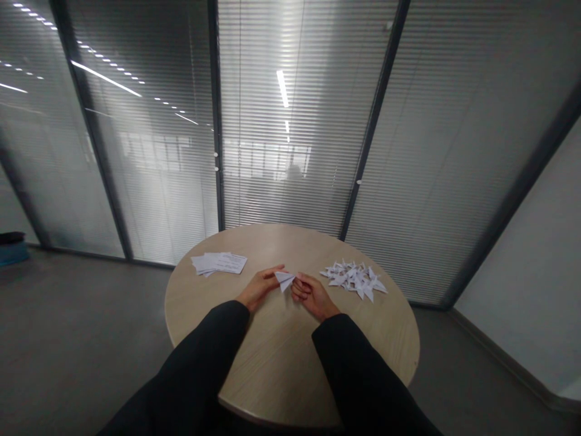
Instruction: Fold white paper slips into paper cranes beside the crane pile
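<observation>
A small piece of folded white paper (284,279), pointed and roughly triangular, is held between my two hands just above the table. My right hand (314,295) pinches its right-hand tip, with the other fingers curled in. At the paper's left edge is my left hand (259,289), its index finger stretched along the far side and the thumb side against the paper. Part of the left fingers is hidden behind the fold. To the right lies a heap of pointed folded paper pieces (356,278). Several flat paper sheets (220,263) with faint print lie overlapping on the left.
Everything rests on a round, light wooden table (281,369). Behind it stands a glass partition with blinds (290,200) and dark frames. A white wall (531,272) is at the right, and a blue and black object (13,249) sits on the floor far left.
</observation>
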`<action>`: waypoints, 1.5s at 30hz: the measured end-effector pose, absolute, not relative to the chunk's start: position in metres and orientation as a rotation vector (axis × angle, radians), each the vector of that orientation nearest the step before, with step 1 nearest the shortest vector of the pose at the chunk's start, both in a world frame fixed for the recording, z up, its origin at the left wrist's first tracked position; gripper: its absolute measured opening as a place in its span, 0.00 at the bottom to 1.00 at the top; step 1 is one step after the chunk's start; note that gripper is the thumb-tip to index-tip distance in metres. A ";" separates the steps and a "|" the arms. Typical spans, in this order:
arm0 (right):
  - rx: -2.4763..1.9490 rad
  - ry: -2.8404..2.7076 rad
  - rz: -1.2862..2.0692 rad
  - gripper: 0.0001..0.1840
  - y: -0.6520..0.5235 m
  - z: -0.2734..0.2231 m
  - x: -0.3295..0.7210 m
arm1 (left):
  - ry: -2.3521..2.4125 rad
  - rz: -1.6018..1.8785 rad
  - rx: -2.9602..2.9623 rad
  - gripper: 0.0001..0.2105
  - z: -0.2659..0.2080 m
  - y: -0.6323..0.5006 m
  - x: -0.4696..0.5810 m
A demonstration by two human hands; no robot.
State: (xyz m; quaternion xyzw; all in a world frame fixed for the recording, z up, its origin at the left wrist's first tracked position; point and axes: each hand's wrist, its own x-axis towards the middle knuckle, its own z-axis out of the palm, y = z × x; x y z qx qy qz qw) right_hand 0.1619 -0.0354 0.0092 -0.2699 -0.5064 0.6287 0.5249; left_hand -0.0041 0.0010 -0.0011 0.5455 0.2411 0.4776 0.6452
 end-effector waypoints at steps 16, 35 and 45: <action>-0.766 -1.248 1.484 0.22 -0.030 0.001 0.161 | 0.690 1.249 1.433 0.08 0.003 0.002 -0.003; -0.990 -1.374 0.828 0.17 -0.020 -0.009 0.161 | 0.842 1.309 1.220 0.09 -0.008 0.013 -0.004; -1.013 -1.753 0.270 0.12 -0.022 -0.010 0.161 | 0.818 1.262 1.154 0.10 -0.015 0.018 -0.001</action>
